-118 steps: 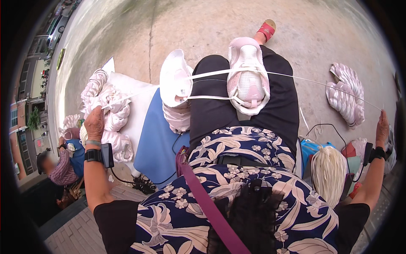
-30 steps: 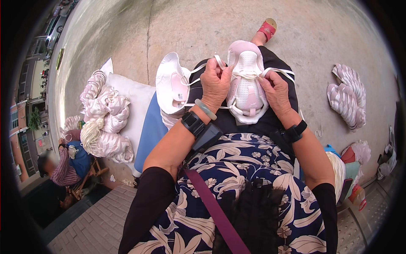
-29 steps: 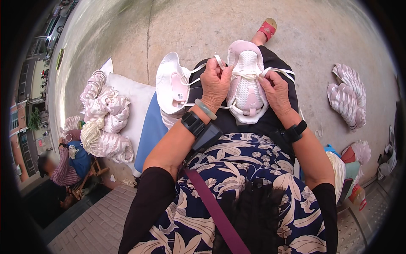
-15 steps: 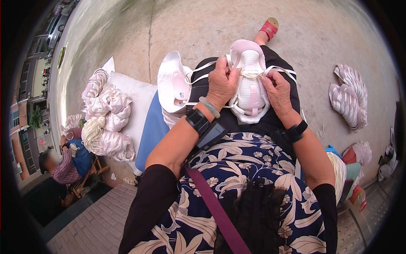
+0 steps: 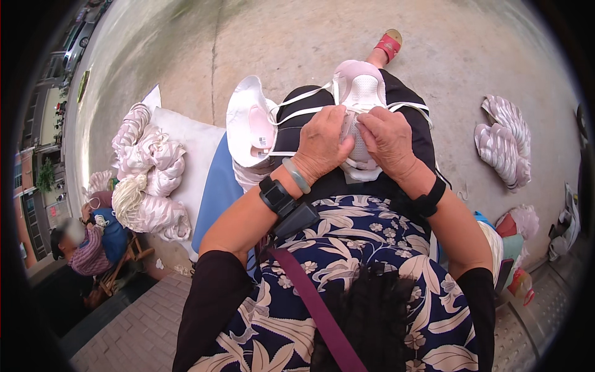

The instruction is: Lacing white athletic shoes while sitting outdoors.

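Observation:
On my lap lies a pink and white shoe upper (image 5: pixel 361 87), its mesh tongue facing up. My left hand (image 5: pixel 323 139) is closed, thumb and fingers pinching at the lacing area over the tongue. My right hand (image 5: pixel 390 139) pinches there too, its fingertips almost touching the left ones. A white shoelace (image 5: pixel 300 112) runs out from under the fingers to both sides; the exact grip on it is partly hidden by my fingers. Left of my thigh, another white and pink shoe upper (image 5: pixel 246 118) rests on top of a stack.
Bundles of pink and white uppers (image 5: pixel 155 158) lie on a white sheet (image 5: pixel 201 139) to the left, by a blue surface (image 5: pixel 214 186). Another bundle (image 5: pixel 505 142) lies on the concrete floor at right. A seated person (image 5: pixel 93 248) works at far left.
Both hands have drawn together over the tongue, where they were apart at the shoe upper's two sides. My fingers now cover more of its middle.

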`<state>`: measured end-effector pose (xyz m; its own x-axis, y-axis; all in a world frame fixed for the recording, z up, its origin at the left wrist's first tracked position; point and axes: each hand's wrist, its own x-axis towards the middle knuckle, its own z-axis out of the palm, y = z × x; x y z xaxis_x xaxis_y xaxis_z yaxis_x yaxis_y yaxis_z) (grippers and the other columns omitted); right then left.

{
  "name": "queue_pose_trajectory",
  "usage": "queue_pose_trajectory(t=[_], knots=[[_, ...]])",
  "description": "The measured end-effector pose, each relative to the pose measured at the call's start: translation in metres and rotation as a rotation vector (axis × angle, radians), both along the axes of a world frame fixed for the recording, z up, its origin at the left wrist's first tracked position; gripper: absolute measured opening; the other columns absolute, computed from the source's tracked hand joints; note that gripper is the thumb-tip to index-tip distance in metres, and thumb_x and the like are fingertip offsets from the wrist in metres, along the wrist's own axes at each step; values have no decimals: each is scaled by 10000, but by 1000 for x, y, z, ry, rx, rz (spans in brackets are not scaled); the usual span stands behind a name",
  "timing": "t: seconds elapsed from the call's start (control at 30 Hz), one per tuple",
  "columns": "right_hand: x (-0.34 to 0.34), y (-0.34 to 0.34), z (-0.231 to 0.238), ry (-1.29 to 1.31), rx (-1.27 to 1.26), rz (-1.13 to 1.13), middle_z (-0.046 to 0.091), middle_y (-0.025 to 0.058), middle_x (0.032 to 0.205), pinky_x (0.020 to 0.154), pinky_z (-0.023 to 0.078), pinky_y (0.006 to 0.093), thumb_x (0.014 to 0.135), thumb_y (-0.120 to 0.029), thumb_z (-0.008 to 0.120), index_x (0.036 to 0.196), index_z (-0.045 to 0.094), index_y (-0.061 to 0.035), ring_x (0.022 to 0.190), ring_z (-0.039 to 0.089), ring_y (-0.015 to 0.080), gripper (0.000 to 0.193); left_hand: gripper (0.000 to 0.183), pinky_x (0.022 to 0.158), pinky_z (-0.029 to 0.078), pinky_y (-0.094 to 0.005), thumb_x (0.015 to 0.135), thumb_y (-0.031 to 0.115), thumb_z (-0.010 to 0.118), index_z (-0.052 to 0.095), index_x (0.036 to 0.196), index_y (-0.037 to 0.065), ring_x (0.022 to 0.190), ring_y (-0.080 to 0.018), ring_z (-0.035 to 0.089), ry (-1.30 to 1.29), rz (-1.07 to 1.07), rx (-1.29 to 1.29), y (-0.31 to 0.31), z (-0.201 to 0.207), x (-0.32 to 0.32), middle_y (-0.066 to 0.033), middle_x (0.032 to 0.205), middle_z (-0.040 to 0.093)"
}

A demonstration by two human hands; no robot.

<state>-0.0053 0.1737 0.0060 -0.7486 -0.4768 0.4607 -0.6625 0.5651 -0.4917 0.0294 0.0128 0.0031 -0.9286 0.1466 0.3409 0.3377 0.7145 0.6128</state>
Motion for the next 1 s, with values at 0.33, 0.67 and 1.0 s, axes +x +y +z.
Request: queue_pose_trajectory(t=[0.33, 0.67, 1.0], knots=[[-7, -22, -25, 8, 73, -111, 529, 57, 663, 573, 395, 375, 730, -183, 622, 713, 573, -104, 617, 551, 254, 94, 256, 684, 490, -341, 741, 34, 551, 607, 988, -3, 765, -313, 613, -30, 63, 189, -1, -14, -5, -174, 868, 616], [-6, -22, -25, 60, 105, -93, 548, 44, 660, 591, 385, 366, 728, -159, 605, 734, 580, -110, 634, 571, 229, 55, 300, 635, 477, -373, 755, 49, 526, 548, 1051, 8, 714, -354, 598, -75, 120, 120, 5, -13, -4, -191, 780, 594], [-3, -19, -30, -27, -39, -63, 557, 40, 685, 602, 376, 371, 734, -180, 619, 778, 604, -136, 651, 563, 239, 64, 248, 680, 483, -376, 766, 40, 508, 577, 1002, 2, 767, -360, 604, -40, 120, 89, 4, -8, -1, -207, 837, 606]])
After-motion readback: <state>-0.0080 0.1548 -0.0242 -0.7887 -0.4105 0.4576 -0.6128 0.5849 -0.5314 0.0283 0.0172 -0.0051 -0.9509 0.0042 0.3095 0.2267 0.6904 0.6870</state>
